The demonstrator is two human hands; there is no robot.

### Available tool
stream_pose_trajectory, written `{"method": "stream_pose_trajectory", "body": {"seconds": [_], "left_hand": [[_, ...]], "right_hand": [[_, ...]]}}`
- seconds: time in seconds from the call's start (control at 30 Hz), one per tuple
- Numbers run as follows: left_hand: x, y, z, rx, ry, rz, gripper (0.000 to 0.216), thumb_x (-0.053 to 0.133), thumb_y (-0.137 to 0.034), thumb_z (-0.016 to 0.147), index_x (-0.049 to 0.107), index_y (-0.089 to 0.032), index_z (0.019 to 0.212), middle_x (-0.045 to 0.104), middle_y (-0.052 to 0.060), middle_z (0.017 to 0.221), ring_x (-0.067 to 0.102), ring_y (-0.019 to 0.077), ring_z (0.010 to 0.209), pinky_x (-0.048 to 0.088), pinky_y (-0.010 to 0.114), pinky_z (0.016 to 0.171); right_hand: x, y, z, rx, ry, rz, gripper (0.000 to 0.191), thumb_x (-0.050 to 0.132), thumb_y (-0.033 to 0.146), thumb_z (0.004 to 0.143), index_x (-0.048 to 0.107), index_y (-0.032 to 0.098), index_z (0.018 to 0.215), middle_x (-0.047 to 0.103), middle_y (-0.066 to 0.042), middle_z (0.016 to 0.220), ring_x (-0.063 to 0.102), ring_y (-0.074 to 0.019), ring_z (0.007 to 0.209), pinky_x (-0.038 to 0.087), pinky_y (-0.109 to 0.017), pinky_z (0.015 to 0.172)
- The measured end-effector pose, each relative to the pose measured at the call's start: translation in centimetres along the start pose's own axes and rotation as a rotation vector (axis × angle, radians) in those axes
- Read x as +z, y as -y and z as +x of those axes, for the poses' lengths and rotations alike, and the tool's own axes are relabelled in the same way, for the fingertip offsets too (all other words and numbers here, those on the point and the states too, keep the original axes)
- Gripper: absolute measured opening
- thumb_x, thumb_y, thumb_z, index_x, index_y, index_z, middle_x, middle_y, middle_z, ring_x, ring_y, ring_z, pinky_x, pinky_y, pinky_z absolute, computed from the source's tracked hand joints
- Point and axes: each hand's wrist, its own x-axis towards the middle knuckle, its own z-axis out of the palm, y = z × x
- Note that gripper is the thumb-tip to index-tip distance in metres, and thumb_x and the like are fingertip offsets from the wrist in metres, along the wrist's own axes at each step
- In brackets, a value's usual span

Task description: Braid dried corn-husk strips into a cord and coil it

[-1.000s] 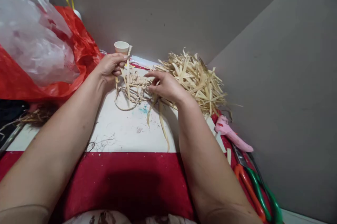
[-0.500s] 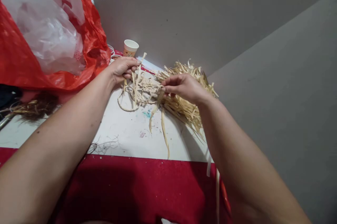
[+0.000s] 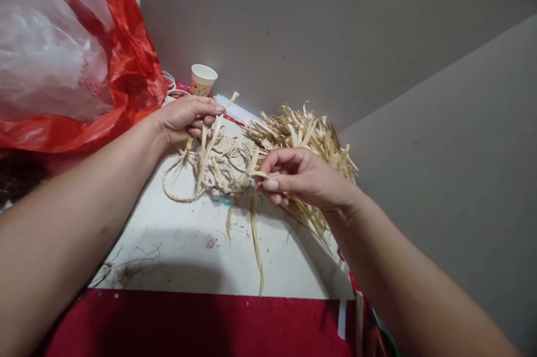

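My left hand (image 3: 184,117) pinches a pale flat straw strip (image 3: 213,144), whose short end pokes up past the fingertips while the rest runs down to a knotted straw piece (image 3: 224,177). That piece lies on the white board and has a thin braided loop (image 3: 166,186) at its left side. At its right end, my right hand (image 3: 308,178) has thumb and forefinger closed on another straw strip (image 3: 255,169). Two loose strips hang down below the piece, the longer strip (image 3: 257,245) reaching toward the board's front. Part of the knotted piece is hidden by my right fingers.
Behind my right hand lies a bundle of dry straw (image 3: 323,141) against the grey wall. A paper cup (image 3: 202,81) stands at the back. Red and clear plastic bags (image 3: 136,60) bulge at the left. Dark thin fibres (image 3: 134,262) lie on the white board (image 3: 188,250), above red cloth (image 3: 235,323).
My right hand has turned and come lower and nearer, its thumb now in front. The knotted piece has shifted slightly nearer. My left hand keeps its pinch. The camera view has moved too.
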Motion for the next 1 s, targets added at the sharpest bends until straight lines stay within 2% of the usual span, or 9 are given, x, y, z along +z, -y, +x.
{"method": "stream_pose_trajectory", "body": {"seconds": [0.1, 0.2, 0.47, 0.63, 1.0], "left_hand": [[0.1, 0.2, 0.3, -0.017, 0.042, 0.005, 0.022, 0.068, -0.006, 0.074, 0.051, -0.014, 0.063, 0.038, -0.007, 0.045, 0.021, -0.0009, 0.032, 0.009, 0.012, 0.033], [-0.1, 0.5, 0.5, -0.03, 0.068, 0.008, 0.023, 0.069, -0.006, 0.075, 0.05, -0.014, 0.064, 0.037, -0.007, 0.045, 0.023, -0.0006, 0.032, 0.008, 0.012, 0.033], [0.6, 0.4, 0.3, -0.034, 0.085, 0.109, 0.028, 0.058, -0.005, 0.087, 0.047, -0.015, 0.063, 0.037, -0.007, 0.044, 0.017, -0.0003, 0.036, 0.007, 0.014, 0.035], [1.1, 0.2, -0.2, -0.031, 0.037, 0.193, 0.029, 0.051, -0.003, 0.09, 0.047, -0.016, 0.065, 0.035, -0.007, 0.044, 0.011, 0.0016, 0.042, 0.006, 0.015, 0.037], [1.0, 0.3, -0.2, -0.033, 0.087, 0.218, 0.029, 0.049, -0.007, 0.093, 0.045, -0.017, 0.066, 0.032, -0.008, 0.045, 0.009, 0.0027, 0.043, 0.005, 0.016, 0.039]], "right_hand": [[0.6, -1.0, -1.0, 0.05, 0.116, 0.109, 0.019, 0.083, 0.02, 0.075, 0.072, 0.013, 0.09, 0.078, -0.005, 0.084, 0.069, -0.0077, 0.059, 0.053, -0.013, 0.049], [1.3, -1.8, -1.8, 0.09, 0.138, 0.16, 0.014, 0.08, 0.015, 0.077, 0.074, 0.012, 0.09, 0.078, -0.006, 0.085, 0.071, -0.0085, 0.062, 0.056, -0.013, 0.053], [2.7, -3.1, -2.8, 0.14, 0.023, 0.12, 0.02, 0.084, 0.019, 0.072, 0.074, 0.011, 0.088, 0.073, -0.002, 0.063, 0.068, -0.0084, 0.054, 0.054, -0.013, 0.051], [3.5, -3.0, -3.0, 0.128, -0.034, 0.045, 0.023, 0.086, 0.027, 0.07, 0.076, 0.015, 0.087, 0.072, -0.001, 0.064, 0.069, -0.0106, 0.056, 0.057, -0.017, 0.053], [3.9, -2.8, -3.1, 0.089, -0.082, -0.02, 0.017, 0.084, 0.028, 0.07, 0.077, 0.018, 0.083, 0.07, 0.0, 0.062, 0.067, -0.0122, 0.056, 0.056, -0.022, 0.053]]}}
